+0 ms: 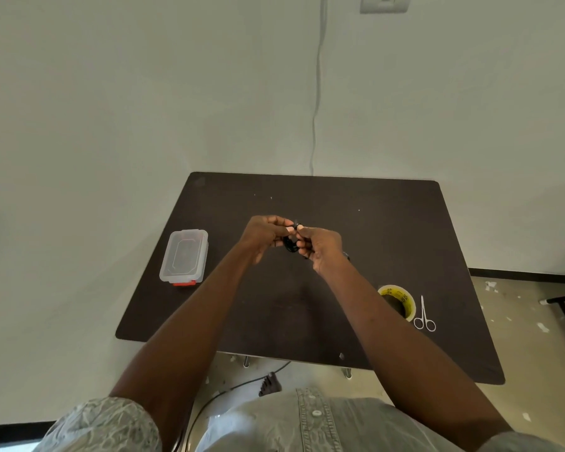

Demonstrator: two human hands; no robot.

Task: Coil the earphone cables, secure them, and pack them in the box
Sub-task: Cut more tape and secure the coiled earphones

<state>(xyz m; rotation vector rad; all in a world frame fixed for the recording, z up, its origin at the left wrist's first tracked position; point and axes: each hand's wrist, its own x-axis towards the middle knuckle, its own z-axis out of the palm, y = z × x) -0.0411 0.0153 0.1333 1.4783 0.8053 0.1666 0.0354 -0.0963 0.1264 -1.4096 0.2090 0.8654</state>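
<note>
**Black earphone cable bundled between both hands above the table**

At the centre of the frame I see the thin black earphone cable [290, 244], gathered into a small dark bundle and held in the air above the dark brown table [388, 230]. From here I cannot make out how many loops it has or where the earbuds sit. My left hand [264, 234] has its fingers curled in around the left side of the bundle, and my right hand [320, 251] pinches the cable at its upper right, fingertips meeting almost against the left thumb. I judge the left hand is keeping the loops from springing apart while the right guides the loose end, so the coiling step looks nearly finished but not yet secured.

Lower right of the hands, the yellow roll of adhesive tape [398, 302] lies flat on the table with the small silver scissors [424, 316] just beside it, blades pointing away from me. Both sit on the right-hand side, probably so they are quick to reach for cutting a strip to bind the coil.

At the left edge of the table stands the clear plastic box with a red latch [184, 256], its lid apparently on, well apart from the hands. It will need opening before the coil goes in.
</note>
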